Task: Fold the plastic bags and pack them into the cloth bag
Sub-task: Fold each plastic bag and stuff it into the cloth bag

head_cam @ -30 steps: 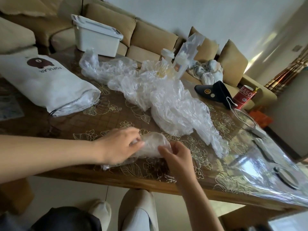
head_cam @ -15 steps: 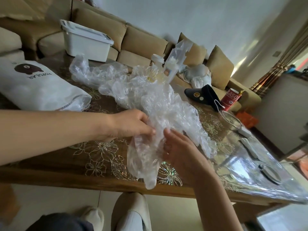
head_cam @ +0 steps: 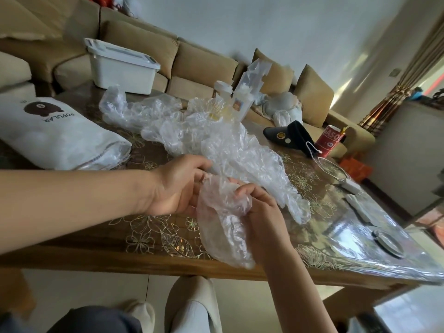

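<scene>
- Fingers (head_cam: 200, 165) of the left hand (head_cam: 176, 188) curl onto the upper left side of a clear, crumpled plastic bag (head_cam: 223, 236) and grip it.
- The right hand (head_cam: 264, 219) reaches up on the other side. Its bent fingertips (head_cam: 242, 192) pinch the top edge of the same bag. The two hands are close together, with only the bag between them.
- The held bag is above the near edge of the wooden table (head_cam: 96, 251), which has a clear, flower-patterned cover. The bag's lower end hangs down past that edge.
- Just behind the hands, a loose pile of clear plastic bags (head_cam: 230, 145) sprawls across the middle of the table toward the far edge.
- A white cloth bag (head_cam: 55, 140), printed with a brown bear and the word POPULAR, lies on its side at the table's left edge. It is well apart from the hands, and its mouth faces the pile.
- A white lidded plastic bin (head_cam: 120, 68) stands at the far edge, behind the left end of the pile.
- A black cap (head_cam: 293, 138) and a red paper cup (head_cam: 330, 143) are near the far right side of the table, close beside each other.
- A tan sofa (head_cam: 199, 66) runs along behind the table.
</scene>
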